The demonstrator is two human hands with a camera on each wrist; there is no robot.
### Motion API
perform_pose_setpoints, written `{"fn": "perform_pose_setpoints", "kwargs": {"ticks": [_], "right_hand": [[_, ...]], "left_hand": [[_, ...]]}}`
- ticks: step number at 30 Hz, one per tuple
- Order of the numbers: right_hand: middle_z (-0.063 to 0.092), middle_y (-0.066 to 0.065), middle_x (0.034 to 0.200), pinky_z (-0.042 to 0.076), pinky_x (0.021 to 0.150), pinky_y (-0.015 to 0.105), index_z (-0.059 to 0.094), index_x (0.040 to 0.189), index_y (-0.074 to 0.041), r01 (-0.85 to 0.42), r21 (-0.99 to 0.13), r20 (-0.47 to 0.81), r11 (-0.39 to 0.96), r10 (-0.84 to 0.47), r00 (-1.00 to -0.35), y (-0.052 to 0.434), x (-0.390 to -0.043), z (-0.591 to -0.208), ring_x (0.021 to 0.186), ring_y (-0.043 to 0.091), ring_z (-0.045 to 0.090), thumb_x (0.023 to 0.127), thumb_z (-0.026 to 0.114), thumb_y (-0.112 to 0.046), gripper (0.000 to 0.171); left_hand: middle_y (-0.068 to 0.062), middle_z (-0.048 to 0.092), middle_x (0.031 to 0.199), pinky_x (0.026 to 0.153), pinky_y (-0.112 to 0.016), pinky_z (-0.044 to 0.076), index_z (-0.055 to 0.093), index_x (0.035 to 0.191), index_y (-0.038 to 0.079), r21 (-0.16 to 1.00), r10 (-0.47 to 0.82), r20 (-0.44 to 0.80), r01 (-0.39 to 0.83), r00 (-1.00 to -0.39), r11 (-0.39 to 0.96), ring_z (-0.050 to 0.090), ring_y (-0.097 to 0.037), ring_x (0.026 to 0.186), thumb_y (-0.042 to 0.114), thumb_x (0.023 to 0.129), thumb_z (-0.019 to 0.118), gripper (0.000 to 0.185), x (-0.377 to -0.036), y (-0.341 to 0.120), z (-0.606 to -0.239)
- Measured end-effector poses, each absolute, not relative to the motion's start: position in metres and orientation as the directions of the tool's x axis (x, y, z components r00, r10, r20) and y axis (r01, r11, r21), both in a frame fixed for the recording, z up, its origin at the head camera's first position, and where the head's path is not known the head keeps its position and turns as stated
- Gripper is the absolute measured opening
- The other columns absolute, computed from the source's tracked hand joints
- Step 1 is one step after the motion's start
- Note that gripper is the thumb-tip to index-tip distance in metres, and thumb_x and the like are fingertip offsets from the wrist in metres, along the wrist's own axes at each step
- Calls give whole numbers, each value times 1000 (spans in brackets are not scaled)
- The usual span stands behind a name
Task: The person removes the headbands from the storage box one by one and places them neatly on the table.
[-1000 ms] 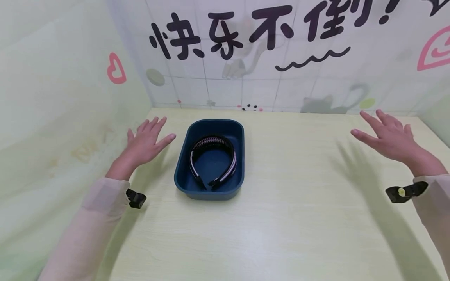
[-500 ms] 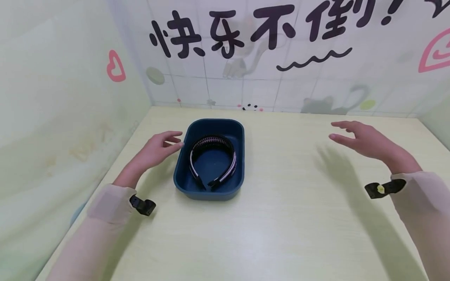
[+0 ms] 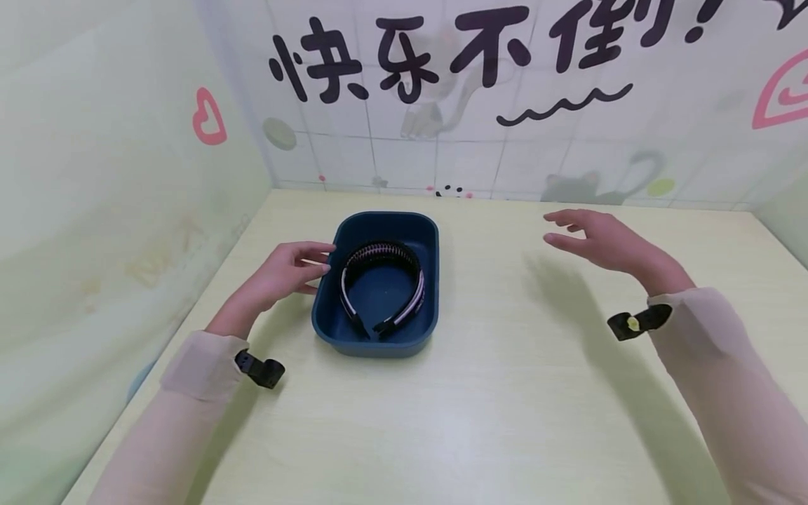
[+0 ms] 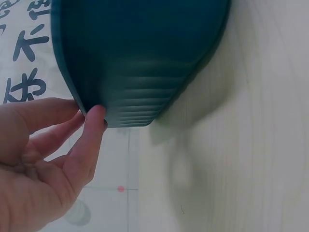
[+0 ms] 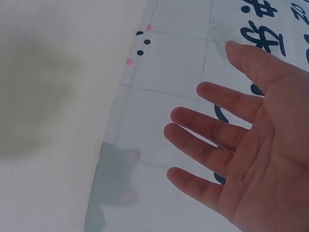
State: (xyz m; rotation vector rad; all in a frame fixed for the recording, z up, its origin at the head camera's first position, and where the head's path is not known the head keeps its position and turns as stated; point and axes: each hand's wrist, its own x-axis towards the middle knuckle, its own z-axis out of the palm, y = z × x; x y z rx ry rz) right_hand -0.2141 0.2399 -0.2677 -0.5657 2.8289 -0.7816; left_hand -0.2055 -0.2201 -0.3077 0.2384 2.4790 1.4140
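A dark blue plastic box (image 3: 379, 349) stands on the table, left of the middle. Inside it lies what looks like one or more hair headbands (image 3: 381, 251), black and pale lavender with toothed inner edges, open ends toward me. My left hand (image 3: 292, 270) is at the box's left side, its thumb and a fingertip over the rim and lower fingers against the outer wall. The left wrist view shows these digits pinching the box (image 4: 145, 48) at the rim's corner. My right hand (image 3: 596, 238) hovers over the table to the right, fingers apart and holding nothing.
The pale wooden table (image 3: 480, 393) reaches back to a printed cloth wall (image 3: 530, 161) with black lettering. Another cloth (image 3: 126, 210) hangs along the left side. Black cameras are strapped to both wrists (image 3: 260, 368).
My left hand has moved down and right from beside the box to its rim, fingers bending onto it. The right hand has travelled leftward, still holding nothing. Box and headbands stay in place.
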Motion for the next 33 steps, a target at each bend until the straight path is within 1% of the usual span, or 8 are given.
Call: {"fn": "perform_pose_setpoints", "kwargs": {"ticks": [9, 12, 16, 26, 33], "right_hand": [[47, 16, 132, 37, 93, 50, 44, 134, -2, -377, -558, -16, 739, -464, -886, 212, -225, -271, 115, 33, 46, 93, 53, -34, 52], [52, 18, 125, 40, 90, 49, 46, 132, -1, -403, -562, -3, 722, -489, -872, 203, -229, -273, 110, 33, 51, 94, 54, -29, 48], [57, 18, 116, 42, 89, 47, 47, 131, -2, -408, -570, -10, 713, -503, -864, 191, -234, -276, 106, 30, 53, 94, 54, -27, 46], [59, 14, 112, 44, 86, 43, 49, 131, -5, -444, -562, -38, 698, -558, -829, 159, -245, -272, 100, 26, 57, 92, 56, -28, 46], [60, 16, 113, 43, 89, 45, 48, 132, -4, -467, -568, -55, 677, -598, -800, 141, -249, -267, 101, 28, 57, 92, 57, -29, 48]], "left_hand": [[-21, 43, 131, 69, -32, 54, 41, 137, 3, 877, 244, -202, -64, -948, 476, 48, -34, 113, 4, 93, 51, 45, -202, -219, -308], [-22, 43, 131, 69, -31, 54, 41, 137, 4, 880, 240, -207, -73, -948, 470, 48, -33, 113, 5, 93, 52, 46, -202, -219, -309], [-20, 44, 130, 69, -32, 54, 41, 137, 5, 876, 235, -213, -79, -948, 476, 49, -33, 112, 5, 93, 51, 45, -204, -219, -312], [-20, 44, 129, 68, -31, 54, 43, 136, 5, 876, 222, -212, -85, -952, 474, 49, -31, 111, 3, 93, 51, 44, -204, -219, -310], [-20, 43, 131, 68, -30, 54, 42, 137, 5, 877, 222, -214, -87, -951, 472, 48, -32, 113, 3, 93, 51, 45, -203, -218, -308]]}}
